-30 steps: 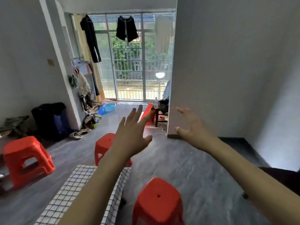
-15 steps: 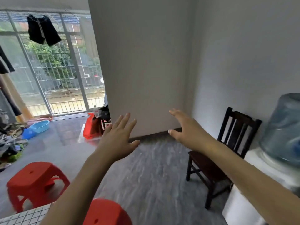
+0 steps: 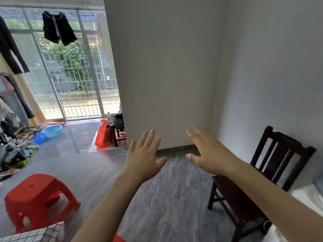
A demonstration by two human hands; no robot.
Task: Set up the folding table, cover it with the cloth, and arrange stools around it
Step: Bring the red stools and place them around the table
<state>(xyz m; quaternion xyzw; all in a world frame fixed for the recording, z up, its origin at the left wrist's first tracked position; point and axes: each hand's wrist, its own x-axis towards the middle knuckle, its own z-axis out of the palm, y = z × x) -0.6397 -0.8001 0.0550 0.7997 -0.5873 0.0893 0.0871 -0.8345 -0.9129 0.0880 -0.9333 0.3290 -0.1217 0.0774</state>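
A red plastic stool [image 3: 37,196] stands on the grey floor at the lower left. Just below it, a corner of the black-and-white checked cloth [image 3: 43,232] on the table shows at the bottom edge. A sliver of another red stool [image 3: 118,239] peeks out under my left forearm. My left hand [image 3: 144,156] and my right hand [image 3: 208,152] are both raised in front of me, fingers spread, holding nothing, above bare floor.
A dark wooden chair [image 3: 258,187] stands against the right wall beside a white appliance [image 3: 307,198]. A white wall pillar [image 3: 162,75] rises ahead. A red bag [image 3: 103,135], a blue basin [image 3: 52,131] and piled clothes [image 3: 14,145] lie near the balcony door.
The view has swung to the right, so the table and stools slid to the lower left and the chair came into view. Both hands stayed raised and spread.
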